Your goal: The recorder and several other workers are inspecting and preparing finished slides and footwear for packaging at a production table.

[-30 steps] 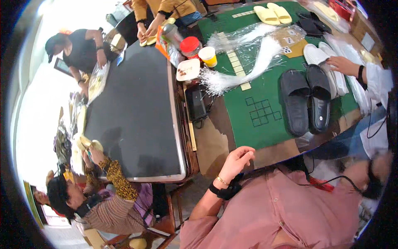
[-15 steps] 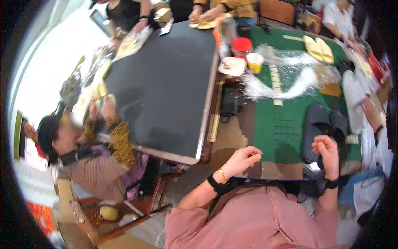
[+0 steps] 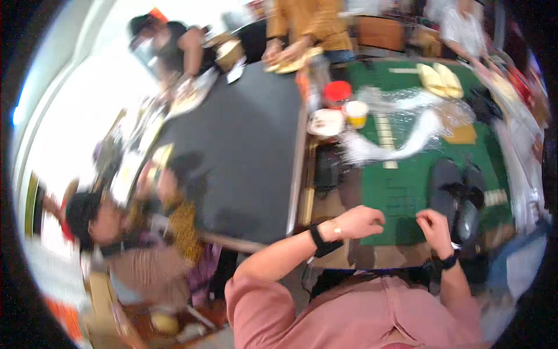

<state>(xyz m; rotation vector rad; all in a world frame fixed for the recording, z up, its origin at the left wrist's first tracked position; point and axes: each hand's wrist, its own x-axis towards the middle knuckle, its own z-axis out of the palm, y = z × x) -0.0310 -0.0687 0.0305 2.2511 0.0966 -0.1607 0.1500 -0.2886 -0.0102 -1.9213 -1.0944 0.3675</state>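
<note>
Over the near edge of the green mat (image 3: 378, 195), my left hand (image 3: 359, 223) is closed, its fingers curled inward. Facing it across a short gap, my right hand (image 3: 436, 230) has its fingers drawn into a pinch. Blur and the small size hide what either hand holds, if anything. Just beyond my right hand lies a pair of dark slippers (image 3: 444, 189) on the mat. Farther off, a bundle of thin white strands (image 3: 415, 142) curves over the mat beside clear plastic wrap (image 3: 407, 102).
Pale yellow slippers (image 3: 440, 79) lie at the far right. A red-lidded jar (image 3: 337, 93), a paper cup (image 3: 356, 113) and a white dish (image 3: 325, 123) stand beside the black table (image 3: 244, 151). A seated person (image 3: 139, 256) works at left; other people work around the far sides.
My hands have come closer together, the right one moving left, away from the dark slippers, its fingers drawn in. The view has shifted, so the tables sit lower in the picture.
</note>
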